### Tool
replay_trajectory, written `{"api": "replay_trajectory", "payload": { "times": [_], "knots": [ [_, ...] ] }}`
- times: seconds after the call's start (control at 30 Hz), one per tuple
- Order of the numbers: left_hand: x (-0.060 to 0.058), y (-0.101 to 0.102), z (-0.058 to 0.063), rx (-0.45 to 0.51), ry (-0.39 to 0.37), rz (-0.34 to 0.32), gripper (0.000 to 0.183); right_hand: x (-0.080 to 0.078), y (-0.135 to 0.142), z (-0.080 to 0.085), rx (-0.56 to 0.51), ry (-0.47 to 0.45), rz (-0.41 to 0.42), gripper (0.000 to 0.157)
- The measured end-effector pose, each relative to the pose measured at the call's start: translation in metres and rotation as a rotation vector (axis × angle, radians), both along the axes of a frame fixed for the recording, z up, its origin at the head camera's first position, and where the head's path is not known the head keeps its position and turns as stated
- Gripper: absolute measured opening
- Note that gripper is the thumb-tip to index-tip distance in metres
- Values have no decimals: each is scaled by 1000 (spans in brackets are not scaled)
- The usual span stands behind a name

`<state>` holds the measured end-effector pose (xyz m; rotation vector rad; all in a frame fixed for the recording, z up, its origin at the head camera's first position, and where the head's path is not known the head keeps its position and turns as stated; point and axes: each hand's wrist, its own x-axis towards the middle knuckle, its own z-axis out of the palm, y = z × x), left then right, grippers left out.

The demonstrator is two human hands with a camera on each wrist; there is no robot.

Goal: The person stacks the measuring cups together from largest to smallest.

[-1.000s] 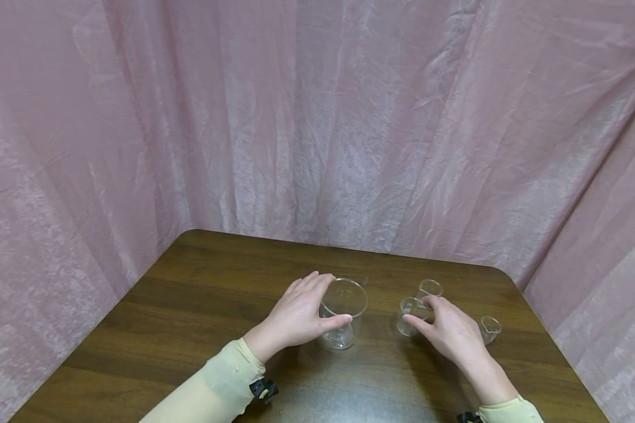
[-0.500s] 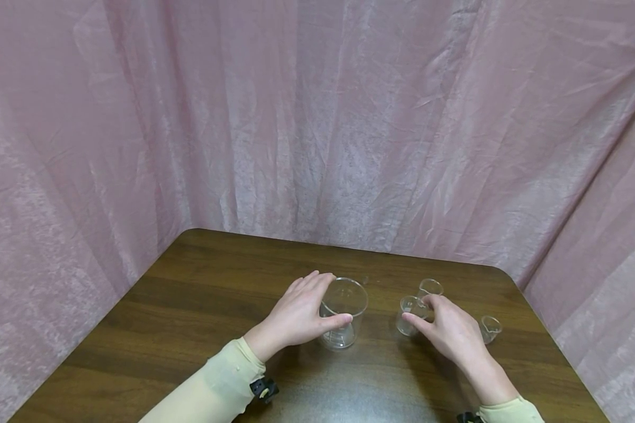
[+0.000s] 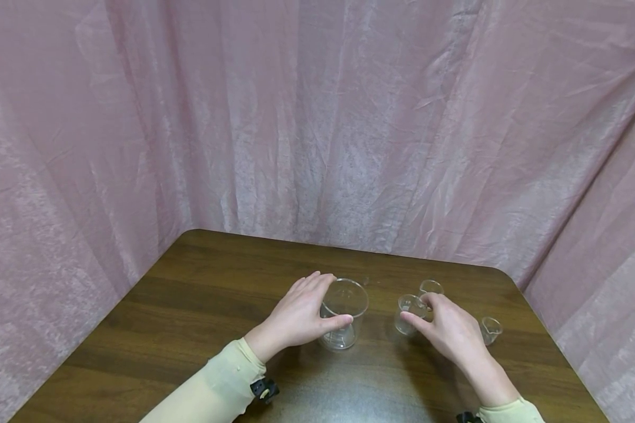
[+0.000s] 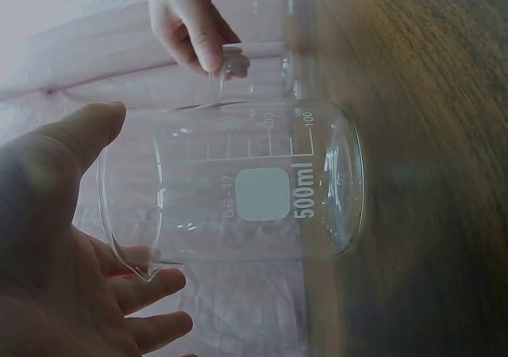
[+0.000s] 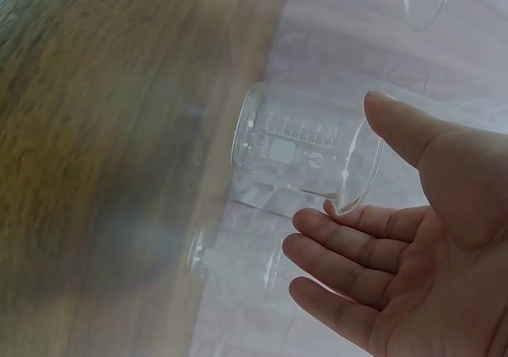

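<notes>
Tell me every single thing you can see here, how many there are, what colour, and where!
Big 500ml beaker: one, clear, in the grip of the left hand
Medium beaker: one, clear with white marks, pinched by the right hand
Far small beaker: one, clear, behind the medium beaker
Right-side small beaker: one, clear, just right of the right hand
Faint glass shape: one, clear, behind the big beaker; too faint to name
Table: one, brown, under the glassware
Curtain backdrop: pink, around the table; panels hard to count
Wrist devices: two, black, at the wrists
Sleeves: two, pale yellow-green, on the arms
Hands: two, bare, on the beakers
</notes>
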<state>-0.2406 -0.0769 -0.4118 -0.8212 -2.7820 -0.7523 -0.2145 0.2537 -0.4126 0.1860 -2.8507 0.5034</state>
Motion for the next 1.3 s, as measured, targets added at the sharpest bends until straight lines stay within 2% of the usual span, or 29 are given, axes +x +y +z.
{"api": "replay_trajectory", "payload": {
  "times": [0.4,1.3],
  "knots": [
    [0,0,0,3,3,4,93,4,-9,9,-4,65,16,65],
    [0,0,-1,4,-1,9,94,6,-28,33,-4,124,78,58]
  ]
}}
